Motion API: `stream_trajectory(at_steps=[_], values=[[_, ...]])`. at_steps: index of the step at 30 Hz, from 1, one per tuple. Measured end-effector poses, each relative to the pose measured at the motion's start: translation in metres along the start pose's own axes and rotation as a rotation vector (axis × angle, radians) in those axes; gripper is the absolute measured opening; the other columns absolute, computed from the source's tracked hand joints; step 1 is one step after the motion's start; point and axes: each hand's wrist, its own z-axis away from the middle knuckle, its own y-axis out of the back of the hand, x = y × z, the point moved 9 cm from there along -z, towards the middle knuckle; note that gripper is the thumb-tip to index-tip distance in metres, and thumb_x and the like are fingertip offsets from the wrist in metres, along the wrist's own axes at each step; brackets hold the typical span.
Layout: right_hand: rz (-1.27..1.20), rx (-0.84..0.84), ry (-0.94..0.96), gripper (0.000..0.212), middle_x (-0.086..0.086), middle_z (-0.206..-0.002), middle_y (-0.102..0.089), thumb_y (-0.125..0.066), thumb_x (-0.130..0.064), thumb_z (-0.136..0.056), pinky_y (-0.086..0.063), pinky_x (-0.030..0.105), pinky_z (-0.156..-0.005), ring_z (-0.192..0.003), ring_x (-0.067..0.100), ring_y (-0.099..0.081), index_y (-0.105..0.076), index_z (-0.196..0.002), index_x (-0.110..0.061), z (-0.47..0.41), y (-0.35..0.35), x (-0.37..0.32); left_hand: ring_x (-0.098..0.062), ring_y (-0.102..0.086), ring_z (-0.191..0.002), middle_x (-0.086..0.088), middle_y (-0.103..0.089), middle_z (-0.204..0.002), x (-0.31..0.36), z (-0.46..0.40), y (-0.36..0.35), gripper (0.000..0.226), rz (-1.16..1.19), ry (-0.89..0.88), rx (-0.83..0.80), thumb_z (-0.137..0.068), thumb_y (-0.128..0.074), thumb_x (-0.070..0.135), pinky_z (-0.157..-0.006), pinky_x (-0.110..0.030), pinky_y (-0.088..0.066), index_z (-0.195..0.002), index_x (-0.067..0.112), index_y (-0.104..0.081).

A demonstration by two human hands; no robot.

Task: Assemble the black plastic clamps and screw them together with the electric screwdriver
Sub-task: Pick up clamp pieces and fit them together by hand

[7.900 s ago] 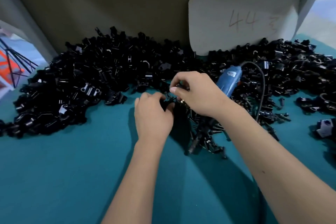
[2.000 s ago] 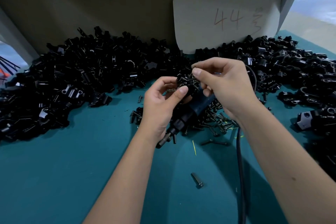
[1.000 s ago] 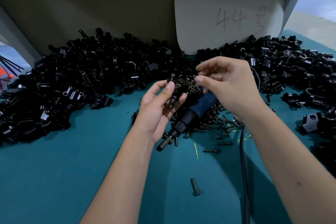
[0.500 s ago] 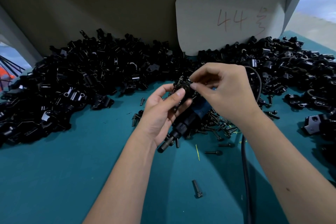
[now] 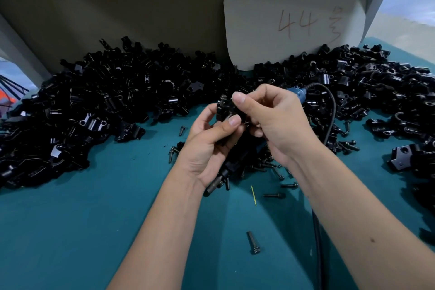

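Above the teal cloth-covered table (image 5: 70, 231), both hands have drawn closer together than half a second ago: the left hand (image 5: 207, 148) curls thumb and fingers round a small black plastic clamp (image 5: 226, 110), and the right hand (image 5: 277, 122) pinches at its top, where a dark screw (image 5: 222, 99) now stands roughly upright. Beneath them the blue-and-black electric screwdriver (image 5: 221, 176) lies untouched, its long axis slanting from far right to near left, bit toward the person. Loose black screws (image 5: 253, 242) dot the cloth; heaped black clamp parts (image 5: 94, 101) line a grey wall bearing a white card (image 5: 294, 16) marked 44
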Motion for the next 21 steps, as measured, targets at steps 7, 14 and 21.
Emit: stream_trajectory(at_steps=[7,14,21], values=[[-0.140,-0.083,0.004,0.012,-0.006,-0.072,-0.068,-0.066,-0.017,-0.101,-0.039,0.019,-0.048,-0.055,0.004,-0.053,-0.078,-0.101,-0.014,0.006,-0.017,-0.004,-0.015,-0.072,-0.066,-0.009,-0.074,-0.080,0.001,-0.002,-0.003,0.053,0.228,0.001,0.048,-0.065,-0.079,-0.008,-0.061,-0.019,-0.058,-0.112,0.010,-0.059],[-0.163,-0.046,0.003,0.010,-0.011,-0.063,-0.059,-0.067,-0.020,-0.100,-0.036,0.019,-0.045,-0.052,0.002,-0.048,-0.076,-0.100,-0.014,0.007,-0.015,-0.004,-0.016,-0.073,-0.070,-0.009,-0.074,-0.082,-0.002,-0.001,-0.008,0.035,0.217,0.010,0.017,-0.067,-0.078,-0.007,-0.063,-0.018,-0.059,-0.096,0.010,-0.066],[-0.154,-0.002,-0.042,0.018,-0.004,-0.065,-0.060,-0.072,-0.030,-0.097,-0.035,0.019,-0.043,-0.051,0.005,-0.048,-0.074,-0.087,-0.015,0.008,-0.015,-0.002,-0.015,-0.073,-0.074,-0.009,-0.075,-0.087,-0.001,0.000,-0.008,0.054,0.186,0.006,0.013,-0.066,-0.080,-0.004,-0.066,-0.018,-0.059,-0.115,0.009,-0.059]])
